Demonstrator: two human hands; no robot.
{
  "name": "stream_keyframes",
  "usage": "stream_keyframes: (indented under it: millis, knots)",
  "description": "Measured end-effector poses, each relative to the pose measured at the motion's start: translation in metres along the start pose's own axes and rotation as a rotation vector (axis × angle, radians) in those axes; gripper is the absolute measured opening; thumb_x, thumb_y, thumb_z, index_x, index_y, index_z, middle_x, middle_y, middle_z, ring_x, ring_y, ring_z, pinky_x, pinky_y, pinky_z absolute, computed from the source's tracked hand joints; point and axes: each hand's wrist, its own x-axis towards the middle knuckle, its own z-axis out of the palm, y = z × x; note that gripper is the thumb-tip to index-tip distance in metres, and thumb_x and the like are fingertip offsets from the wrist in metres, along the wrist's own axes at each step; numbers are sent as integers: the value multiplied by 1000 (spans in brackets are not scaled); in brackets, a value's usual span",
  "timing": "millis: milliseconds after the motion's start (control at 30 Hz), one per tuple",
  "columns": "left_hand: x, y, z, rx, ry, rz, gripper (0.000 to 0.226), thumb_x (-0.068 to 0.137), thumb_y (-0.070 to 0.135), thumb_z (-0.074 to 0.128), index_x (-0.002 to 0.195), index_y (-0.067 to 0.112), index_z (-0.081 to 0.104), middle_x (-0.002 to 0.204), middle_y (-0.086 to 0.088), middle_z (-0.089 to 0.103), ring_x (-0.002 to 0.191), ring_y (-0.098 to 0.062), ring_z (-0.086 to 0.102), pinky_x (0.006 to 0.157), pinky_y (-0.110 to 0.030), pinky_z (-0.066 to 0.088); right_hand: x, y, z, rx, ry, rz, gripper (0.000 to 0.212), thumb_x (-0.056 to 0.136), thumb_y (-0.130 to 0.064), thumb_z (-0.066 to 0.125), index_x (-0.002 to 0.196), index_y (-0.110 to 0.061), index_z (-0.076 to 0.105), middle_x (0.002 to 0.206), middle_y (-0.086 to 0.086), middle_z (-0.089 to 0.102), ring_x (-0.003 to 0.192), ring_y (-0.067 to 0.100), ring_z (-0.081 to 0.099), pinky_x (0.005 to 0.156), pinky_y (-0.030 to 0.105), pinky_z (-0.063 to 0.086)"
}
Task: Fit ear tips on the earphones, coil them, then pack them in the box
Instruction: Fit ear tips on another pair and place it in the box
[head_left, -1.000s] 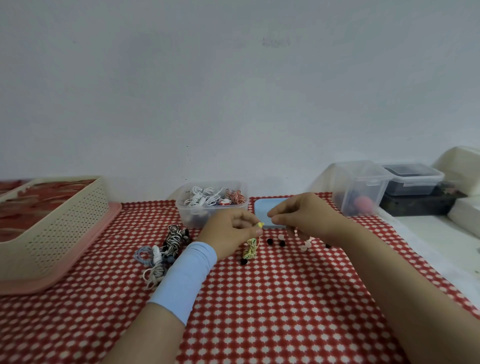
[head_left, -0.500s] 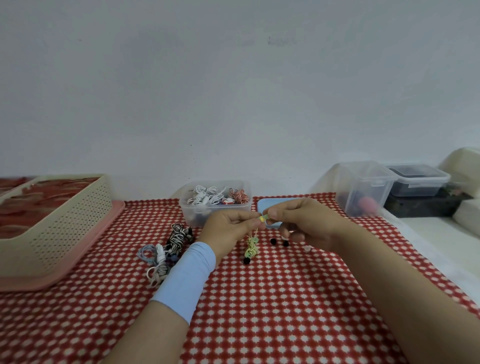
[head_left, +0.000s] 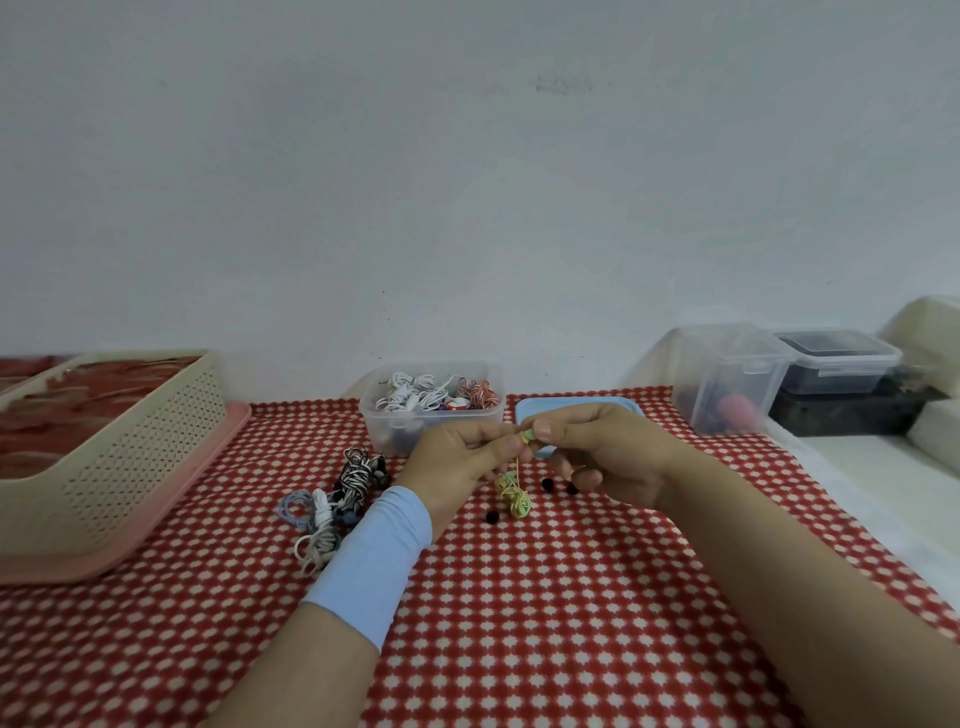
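Note:
My left hand (head_left: 457, 457) and my right hand (head_left: 602, 457) meet above the checked cloth and pinch the small yellow-green earbud (head_left: 526, 436) between their fingertips. Its yellow-green cable (head_left: 514, 496) hangs down from the bud in a loose bundle that reaches the cloth. Black ear tips (head_left: 546, 484) lie loose on the cloth below my hands, one more black ear tip (head_left: 492, 516) to the left. Behind my hands stands a clear box (head_left: 382, 421) holding coiled earphones. Its blue lid (head_left: 576, 404) lies flat to the right of it.
A heap of tangled earphones (head_left: 337, 499) lies left of my left wrist. A beige perforated basket (head_left: 104, 457) on a pink tray fills the left side. At the right rear stand a clear tub (head_left: 727, 379) and a lidded dark container (head_left: 836, 364).
Both hands rose slightly and came together at the earbud. The right hand left the scattered ear tips and now pinches at the bud opposite the left.

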Motion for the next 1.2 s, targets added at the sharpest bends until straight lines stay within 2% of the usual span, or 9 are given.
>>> stream_keyframes:
  millis: [233,367,467,633,733,833,933,1100,1200]
  knots:
    - [-2,1,0,-132,-32,14,14,87,13,67,84,21,78,80,-2,74,77,-17,58,74,-26,49,2,4,4,55,-11,-6,17,84,-20,69,94,-8,77,85,7,70,55,10,55,39,16,37]
    - [-1,1,-1,-111,-35,14,13,87,10,68,86,19,78,83,-6,75,82,-18,64,81,-34,49,1,3,3,19,6,7,23,82,-24,70,96,-8,78,89,9,72,56,12,56,39,18,39]
    - [-1,2,-2,-102,-35,2,12,87,11,68,87,18,77,82,-5,75,80,-15,64,82,-35,51,0,0,3,11,4,17,23,80,-24,70,95,-9,79,90,10,73,55,12,57,38,18,40]
    - [0,2,-2,-54,-47,18,7,85,9,70,88,11,75,80,-4,75,78,-10,69,75,-22,51,0,0,0,-5,18,83,20,84,-21,70,95,-7,78,91,12,73,55,12,58,39,18,41]
    - [1,0,-3,-7,-33,15,8,84,7,72,86,13,76,80,-4,76,78,-11,69,76,-21,54,1,1,3,-34,59,103,17,92,-16,69,101,-4,76,94,15,72,57,14,61,41,21,46]
    - [3,0,-3,-2,17,4,8,85,11,72,89,17,77,83,-3,77,79,-8,70,78,-20,54,1,1,7,-12,140,32,14,92,-12,70,104,-6,73,88,14,73,58,18,64,43,24,53]
    - [4,3,-3,62,60,7,9,86,15,72,94,15,77,83,1,77,68,3,64,70,-12,49,0,-2,7,-87,220,-65,16,90,-11,74,105,-7,73,91,17,76,58,21,66,47,29,56]
    - [2,4,-6,85,85,-31,6,83,16,76,88,19,76,79,4,77,68,7,66,67,-7,48,-7,-5,7,-285,165,-114,15,91,-8,73,104,-6,78,92,15,78,61,19,68,53,29,59]
    - [3,4,-8,120,84,-46,6,82,19,77,88,22,77,80,8,76,71,7,67,70,-8,50,-7,-6,6,-374,166,-144,15,88,-6,76,103,-6,78,89,14,78,63,19,70,56,32,61]
